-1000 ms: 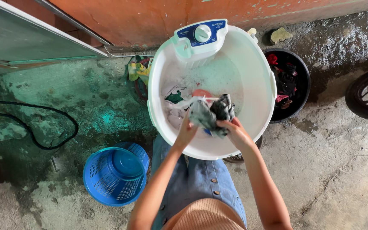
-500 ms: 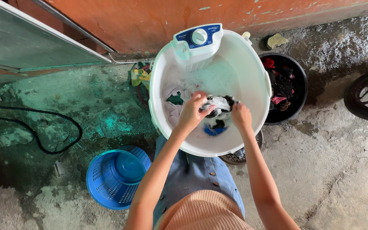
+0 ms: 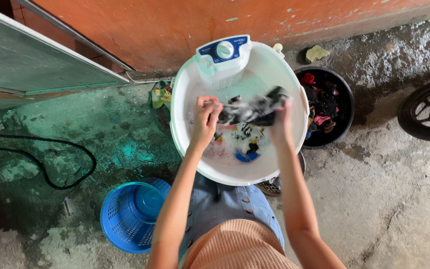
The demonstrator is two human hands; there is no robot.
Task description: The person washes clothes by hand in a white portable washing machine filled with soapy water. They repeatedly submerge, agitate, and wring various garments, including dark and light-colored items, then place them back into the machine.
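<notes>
We see both hands above the round white plastic washing tub (image 3: 284, 164) in the upper middle of the frame, stretching a wet grey-and-black cloth (image 3: 252, 108) between them. The left hand (image 3: 206, 119) is closed in a fist on the cloth's left end; the right hand (image 3: 280, 124) is clenched around its right end, fingers hidden behind the fabric. The cloth is twisted into a limp, lumpy rope, held just over sudsy water where small coloured garments (image 3: 242, 147) float. At the tub's far rim sits a boxy control panel (image 3: 223, 52) with a round dial. To the right, a shallow black basin (image 3: 347, 107) holds dark, crumpled laundry. At the lower left, a blue lattice-walled plastic basket (image 3: 125, 219) stands on rough, stained concrete, and a thin black hose (image 3: 70, 149) curves at the left.
</notes>
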